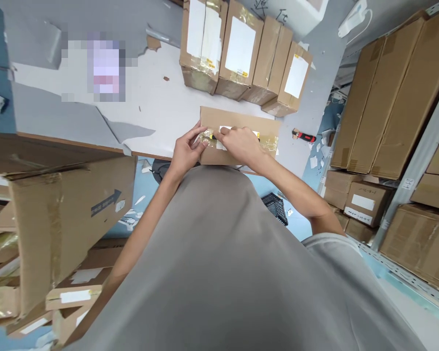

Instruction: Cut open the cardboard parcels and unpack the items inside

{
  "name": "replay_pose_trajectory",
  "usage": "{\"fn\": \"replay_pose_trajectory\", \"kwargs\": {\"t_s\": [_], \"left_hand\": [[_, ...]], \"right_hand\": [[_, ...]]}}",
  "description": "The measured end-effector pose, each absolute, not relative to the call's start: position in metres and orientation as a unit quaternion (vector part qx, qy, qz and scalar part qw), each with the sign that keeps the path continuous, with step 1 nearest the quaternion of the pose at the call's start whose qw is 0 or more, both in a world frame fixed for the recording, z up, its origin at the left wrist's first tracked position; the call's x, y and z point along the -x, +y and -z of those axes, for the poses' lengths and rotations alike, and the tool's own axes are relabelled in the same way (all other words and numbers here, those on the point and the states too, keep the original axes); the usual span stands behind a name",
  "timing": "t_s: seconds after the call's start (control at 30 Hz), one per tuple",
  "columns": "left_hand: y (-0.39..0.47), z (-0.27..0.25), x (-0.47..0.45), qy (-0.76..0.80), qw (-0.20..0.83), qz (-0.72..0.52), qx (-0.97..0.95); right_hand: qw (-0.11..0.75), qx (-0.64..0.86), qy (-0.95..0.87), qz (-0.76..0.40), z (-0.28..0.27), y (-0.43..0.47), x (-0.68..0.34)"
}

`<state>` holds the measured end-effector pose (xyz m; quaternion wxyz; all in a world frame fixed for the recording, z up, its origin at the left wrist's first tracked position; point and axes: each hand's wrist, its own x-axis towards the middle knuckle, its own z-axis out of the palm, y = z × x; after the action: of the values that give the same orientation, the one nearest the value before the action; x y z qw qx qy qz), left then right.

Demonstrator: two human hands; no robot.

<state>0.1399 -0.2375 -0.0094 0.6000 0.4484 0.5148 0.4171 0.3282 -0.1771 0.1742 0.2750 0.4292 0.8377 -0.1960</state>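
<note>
A closed cardboard box [237,116] lies at the table's near edge, with shiny clear tape along its top and a white label partly covered by my right hand. My left hand [186,150] grips the box's left end, thumb and fingers bent over the taped edge. Over the label, my right hand [243,145] is closed around a slim yellow-and-black utility knife [212,137]. Its yellow end points left at the tape near my left fingers; most of its body is hidden by the hand. To the right lies a red-and-black utility knife [304,136].
Several taped cardboard boxes [240,46] stand in a row behind the work. A white foam box [300,14] sits beyond them. Shelves of large cartons [380,107] rise at right. A big open carton [76,209] is at left, a black crate [275,208] below the table.
</note>
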Motion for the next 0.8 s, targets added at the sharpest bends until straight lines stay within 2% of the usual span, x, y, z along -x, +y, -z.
{"fn": "replay_pose_trajectory", "kwargs": {"t_s": [0.47,0.6,0.8], "left_hand": [[-0.235,0.017,-0.138,0.524,0.591,-0.420,-0.447],[-0.236,0.020,-0.141,0.528,0.586,-0.440,-0.429],[-0.238,0.020,-0.144,0.527,0.584,-0.458,-0.415]], "right_hand": [[0.257,-0.443,0.836,0.196,-0.174,-0.182,-0.311],[0.303,-0.467,0.812,0.174,-0.180,-0.184,-0.337],[0.390,-0.543,0.734,0.117,-0.191,-0.193,-0.445]]}}
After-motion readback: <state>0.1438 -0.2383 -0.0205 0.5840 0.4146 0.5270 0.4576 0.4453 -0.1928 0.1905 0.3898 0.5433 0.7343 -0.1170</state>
